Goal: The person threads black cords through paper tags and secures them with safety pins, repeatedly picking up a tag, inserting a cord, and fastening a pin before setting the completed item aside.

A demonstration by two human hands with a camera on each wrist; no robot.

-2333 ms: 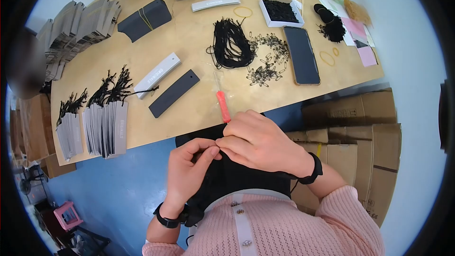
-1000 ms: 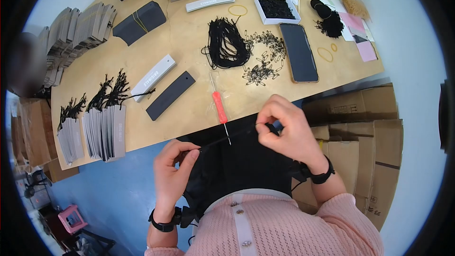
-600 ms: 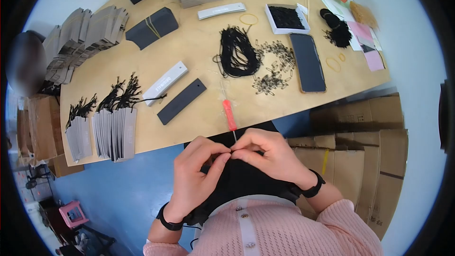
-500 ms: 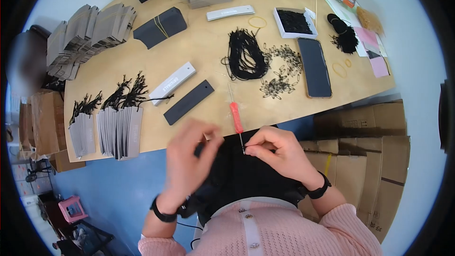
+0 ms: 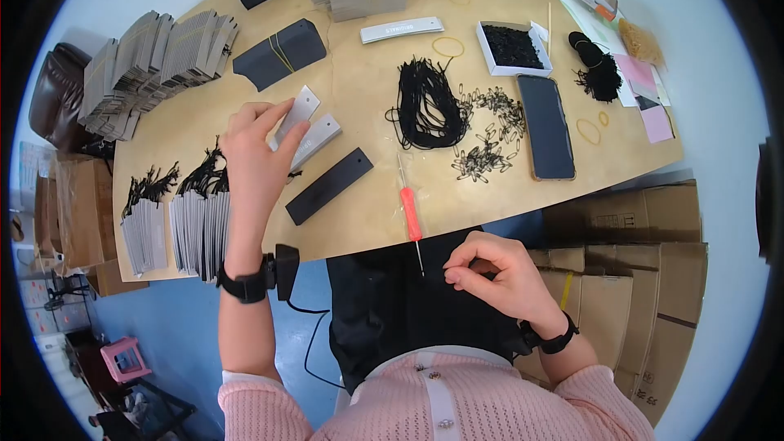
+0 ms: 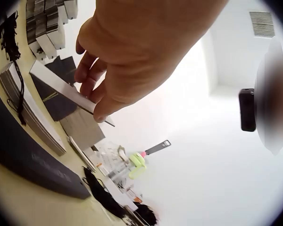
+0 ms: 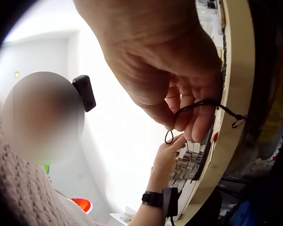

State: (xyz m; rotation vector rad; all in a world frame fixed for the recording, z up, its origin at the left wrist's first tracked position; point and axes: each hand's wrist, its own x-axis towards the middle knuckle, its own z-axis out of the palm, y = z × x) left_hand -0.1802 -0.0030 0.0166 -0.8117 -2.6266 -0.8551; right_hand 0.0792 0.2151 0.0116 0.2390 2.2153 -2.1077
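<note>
The wooden tabletop (image 5: 482, 204) spread beyond both hands, its far side cut off. The left hand (image 5: 261, 155) pinched a pale card (image 6: 56, 80), partly covered by fingers; the right hand (image 5: 502, 278), near a red-handled tool (image 5: 411, 212), pinched a partly hidden black cord (image 7: 205, 102), looped past the fingertips.

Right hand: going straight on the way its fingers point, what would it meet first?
Probably the thin metal shaft of the red-handled tool, just left of the right hand in the head view, though depth is unclear and it could miss.
</note>
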